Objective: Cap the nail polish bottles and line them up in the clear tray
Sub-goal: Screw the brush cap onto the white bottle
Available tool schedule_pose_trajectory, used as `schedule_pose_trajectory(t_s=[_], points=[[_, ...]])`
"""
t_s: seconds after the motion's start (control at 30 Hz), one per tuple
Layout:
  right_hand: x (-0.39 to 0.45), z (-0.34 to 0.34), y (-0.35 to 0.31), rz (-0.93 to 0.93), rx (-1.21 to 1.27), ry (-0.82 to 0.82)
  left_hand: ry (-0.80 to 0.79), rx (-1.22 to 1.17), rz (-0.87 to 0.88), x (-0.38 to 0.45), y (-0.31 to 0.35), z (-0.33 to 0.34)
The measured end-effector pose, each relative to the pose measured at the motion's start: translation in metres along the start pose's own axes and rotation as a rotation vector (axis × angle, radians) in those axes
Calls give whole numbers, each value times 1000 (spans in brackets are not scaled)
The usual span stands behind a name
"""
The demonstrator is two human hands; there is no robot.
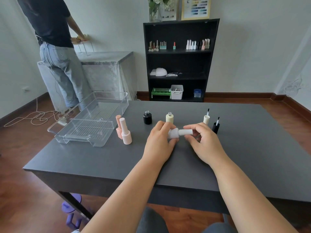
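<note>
The left hand (159,140) holds a white nail polish bottle (173,133) on its side, just above the bench (101,158). The right hand (200,140) pinches the long white cap (186,132), which sits on the neck of that bottle. This looks like the capping step, with the cap being turned tight. I cannot tell if it is all the way on.

Two bottles are done and stand next to each other: a peach bottle (118,126) and a pale pink bottle (125,132). They wait just beside the clear tray (67,132), which has no bottles in it.

Two bottles are open at the top: a black bottle (147,117) and a cream bottle (169,117), behind the hands. Their caps stand upside down to the right, brushes poking up: a cream cap (206,118) and a black cap (216,126).

Next, I think the white bottle needs to be set upright. Then each brush must go straight down into the small neck of the bottle of its own color.

No words can be read on any bottle. A color chart (196,8) hangs on the far wall, but it is too small to read.
</note>
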State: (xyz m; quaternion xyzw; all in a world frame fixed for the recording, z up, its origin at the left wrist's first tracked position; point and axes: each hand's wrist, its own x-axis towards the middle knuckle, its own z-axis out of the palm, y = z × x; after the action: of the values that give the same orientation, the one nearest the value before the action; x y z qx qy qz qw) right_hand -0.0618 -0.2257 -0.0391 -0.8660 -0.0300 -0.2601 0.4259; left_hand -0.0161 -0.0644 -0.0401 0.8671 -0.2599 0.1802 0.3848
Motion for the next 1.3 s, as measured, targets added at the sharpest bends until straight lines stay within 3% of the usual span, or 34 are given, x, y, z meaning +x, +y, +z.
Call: schedule_pose_trajectory(t_s=[0.2,0.27,0.4,0.57,0.83,0.93,1.07,1.3], points=[[2,0,0,203,-49,-48,-13,14,27,-1,1,-1],[3,-1,-3,237,-33,4,-12,14,42,-2,2,-1],[2,-2,-6,105,149,85,0,6,28,-1,2,-1],[-1,0,-5,-101,41,35,-1,13,25,0,2,-1],[0,-1,0,64,38,35,-13,24,67,-2,4,-1],[1,-2,-2,123,146,-9,5,7,58,-1,3,-1],[0,-1,-4,87,171,-110,10,-14,38,0,1,-1],[-2,-2,-5,122,96,-77,7,-14,41,1,0,-1]])
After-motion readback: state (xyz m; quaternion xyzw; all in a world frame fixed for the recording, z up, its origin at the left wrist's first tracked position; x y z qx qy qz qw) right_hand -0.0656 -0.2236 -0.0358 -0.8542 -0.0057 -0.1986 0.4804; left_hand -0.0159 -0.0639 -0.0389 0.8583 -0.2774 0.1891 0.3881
